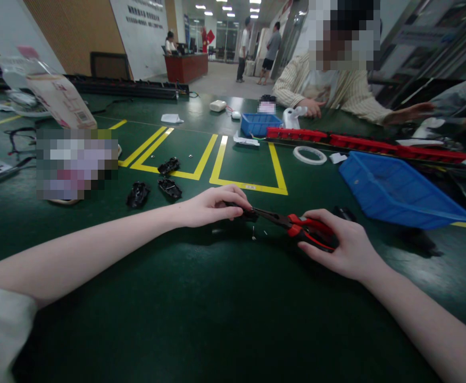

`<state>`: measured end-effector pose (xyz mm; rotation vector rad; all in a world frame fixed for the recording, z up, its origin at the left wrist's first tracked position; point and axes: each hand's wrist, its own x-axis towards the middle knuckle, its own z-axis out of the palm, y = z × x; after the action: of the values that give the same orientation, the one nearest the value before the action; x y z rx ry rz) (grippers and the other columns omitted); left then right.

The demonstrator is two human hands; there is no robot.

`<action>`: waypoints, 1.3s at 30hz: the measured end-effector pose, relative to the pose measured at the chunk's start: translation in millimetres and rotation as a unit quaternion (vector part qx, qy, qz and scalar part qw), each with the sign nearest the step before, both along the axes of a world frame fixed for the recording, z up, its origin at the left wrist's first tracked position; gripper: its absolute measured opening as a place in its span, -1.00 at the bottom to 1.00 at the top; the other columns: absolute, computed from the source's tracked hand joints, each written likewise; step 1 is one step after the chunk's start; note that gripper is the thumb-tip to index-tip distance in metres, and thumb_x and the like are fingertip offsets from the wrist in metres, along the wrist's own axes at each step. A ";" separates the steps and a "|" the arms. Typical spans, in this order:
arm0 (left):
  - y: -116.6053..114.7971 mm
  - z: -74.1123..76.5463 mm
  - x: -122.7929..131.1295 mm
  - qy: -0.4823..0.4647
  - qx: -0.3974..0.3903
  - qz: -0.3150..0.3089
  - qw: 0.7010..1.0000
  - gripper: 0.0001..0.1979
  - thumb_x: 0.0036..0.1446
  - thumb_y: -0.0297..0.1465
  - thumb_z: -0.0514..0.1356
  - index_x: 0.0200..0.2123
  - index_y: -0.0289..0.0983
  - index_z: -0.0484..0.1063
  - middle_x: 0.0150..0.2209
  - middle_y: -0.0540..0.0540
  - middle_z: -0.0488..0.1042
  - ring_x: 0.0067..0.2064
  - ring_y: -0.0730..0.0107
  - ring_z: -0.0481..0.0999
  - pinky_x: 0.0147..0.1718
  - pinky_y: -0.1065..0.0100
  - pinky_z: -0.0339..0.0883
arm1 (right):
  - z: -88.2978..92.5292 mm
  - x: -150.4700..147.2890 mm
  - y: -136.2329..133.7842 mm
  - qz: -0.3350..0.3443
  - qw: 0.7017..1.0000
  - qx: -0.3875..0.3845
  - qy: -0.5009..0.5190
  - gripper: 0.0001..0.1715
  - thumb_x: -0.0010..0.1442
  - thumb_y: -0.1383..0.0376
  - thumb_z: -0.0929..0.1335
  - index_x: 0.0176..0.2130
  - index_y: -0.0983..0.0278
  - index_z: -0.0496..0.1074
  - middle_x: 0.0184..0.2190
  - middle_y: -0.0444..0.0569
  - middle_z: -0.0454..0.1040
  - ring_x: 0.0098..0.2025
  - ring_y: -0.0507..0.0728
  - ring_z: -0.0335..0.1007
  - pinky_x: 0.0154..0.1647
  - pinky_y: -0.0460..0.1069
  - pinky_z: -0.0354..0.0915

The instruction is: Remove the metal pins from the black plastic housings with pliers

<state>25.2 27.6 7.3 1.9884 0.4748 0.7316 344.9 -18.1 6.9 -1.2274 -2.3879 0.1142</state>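
My left hand (217, 205) is closed on a small black plastic part (249, 215), mostly hidden by the fingers. My right hand (340, 242) is wrapped round the red and black handles of needle-nose pliers (292, 224). The pliers point left, and their tips meet the black part at my left fingertips; whether the jaws grip it I cannot tell. Below the tips, tiny metal pieces (253, 234) lie on the green table (201, 308). Left of my left hand rest more black plastic parts: one (138, 195) nearest me, another (169, 188) beside it, a third (168, 166) farther back.
A tilted blue bin (400, 191) stands at the right, near a roll of white tape (309, 155). Behind it run long red strips (336, 141) and a smaller blue bin (260, 124). A bottle (59, 98) stands at the left. Across the table sits a person in a striped shirt (297, 80).
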 end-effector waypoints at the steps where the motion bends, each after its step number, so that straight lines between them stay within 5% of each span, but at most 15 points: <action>1: -0.1 0.1 0.1 0.000 -0.004 -0.001 1.000 -0.78 0.27 -0.45 0.13 -0.06 -0.34 0.48 -0.04 -0.18 0.35 -0.19 0.43 0.45 -0.20 0.33 0.43 | -0.1 -0.1 -0.1 0.001 1.000 0.000 -0.003 -0.50 0.08 0.05 0.39 -0.05 0.24 0.34 -0.28 0.04 0.53 -0.39 0.16 0.49 -0.41 0.03 0.40; 13: -1.7 3.0 0.0 0.032 0.018 0.034 0.999 -0.71 0.12 -0.40 0.31 -0.06 -0.28 0.50 -0.04 -0.15 0.38 0.01 0.25 0.40 -0.11 0.25 0.40 | -1.1 -1.6 -0.3 -0.012 0.999 0.009 0.031 -0.46 0.02 0.06 0.44 -0.05 0.22 0.34 -0.19 0.05 0.52 -0.26 0.23 0.51 -0.29 0.10 0.46; 33: -5.8 8.1 0.7 0.023 0.020 0.066 0.997 -0.64 0.13 -0.39 0.30 0.01 -0.28 0.45 -0.03 -0.18 0.43 -0.05 0.28 0.47 -0.21 0.31 0.42 | 2.9 -4.9 -1.5 -0.035 0.998 0.019 0.042 -0.45 0.02 0.05 0.43 -0.05 0.22 0.35 -0.19 0.06 0.52 -0.29 0.22 0.50 -0.31 0.10 0.44; 39: -3.9 5.9 0.2 0.035 0.058 0.054 0.996 -0.67 0.12 -0.39 0.31 -0.02 -0.28 0.48 -0.07 -0.15 0.44 -0.02 0.27 0.44 -0.06 0.18 0.38 | 0.1 -4.0 -1.1 -0.020 0.999 0.005 0.040 -0.45 0.03 0.05 0.44 -0.04 0.22 0.36 -0.18 0.06 0.53 -0.28 0.24 0.51 -0.29 0.13 0.46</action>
<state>25.4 23.7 13.2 2.1152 0.5967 0.7737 340.9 -19.1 7.0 -1.2404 -2.2921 0.1355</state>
